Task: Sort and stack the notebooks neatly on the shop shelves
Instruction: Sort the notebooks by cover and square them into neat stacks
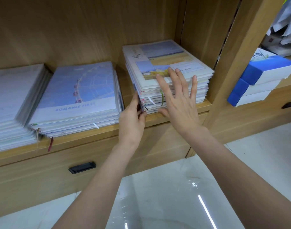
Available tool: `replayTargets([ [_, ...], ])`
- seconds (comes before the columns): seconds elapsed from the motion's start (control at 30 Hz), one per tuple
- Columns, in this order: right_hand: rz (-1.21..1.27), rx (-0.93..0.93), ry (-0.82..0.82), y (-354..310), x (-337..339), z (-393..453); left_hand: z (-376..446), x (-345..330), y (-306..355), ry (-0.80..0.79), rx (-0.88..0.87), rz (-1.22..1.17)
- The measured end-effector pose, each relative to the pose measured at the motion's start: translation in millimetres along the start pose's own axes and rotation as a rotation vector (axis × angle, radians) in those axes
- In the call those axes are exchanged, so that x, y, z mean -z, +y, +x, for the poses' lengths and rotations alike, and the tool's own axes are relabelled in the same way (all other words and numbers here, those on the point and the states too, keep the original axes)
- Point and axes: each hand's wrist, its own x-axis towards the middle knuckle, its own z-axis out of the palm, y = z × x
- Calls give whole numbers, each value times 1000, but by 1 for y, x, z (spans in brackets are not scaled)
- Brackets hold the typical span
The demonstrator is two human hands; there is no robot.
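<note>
Notebooks in the right stack sit on the wooden shelf. Left hand pinches the stack's near left corner; right hand, fingers spread wide, lies flat against its front. Push gently so the edges line up.

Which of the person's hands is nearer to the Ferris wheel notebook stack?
Left. The left hand sits in the gap beside the Ferris wheel notebook stack; the right hand lies farther right, against the neighbouring stack's front.

Even, bright light is cast from overhead; glare streaks are seen on the glossy floor, edges are bowed.
</note>
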Motion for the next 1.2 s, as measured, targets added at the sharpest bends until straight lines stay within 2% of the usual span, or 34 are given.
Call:
replayTargets([
  [0.23,-15,-12,8,0,1,0,0,-3,-1,42,11,4],
  [0.33,13,11,-35,2,6,5,6,3,-1,-72,80,-77],
  [0.4,57,7,-51,3,9,9,7,7,-2,-116,63,-73],
  [0.6,128,-41,-67,0,11,11,5,-1,-9,4,-18,17],
  [0.83,127,-50,-49,-2,9,8,1,-3,-10,59,-44,101],
  [1.07,264,-31,-171,10,25,17,1,7,5,-59,62,-91],
  [1.2,419,-1,-242,18,38,35,8,7,15,-24,22,-120],
])
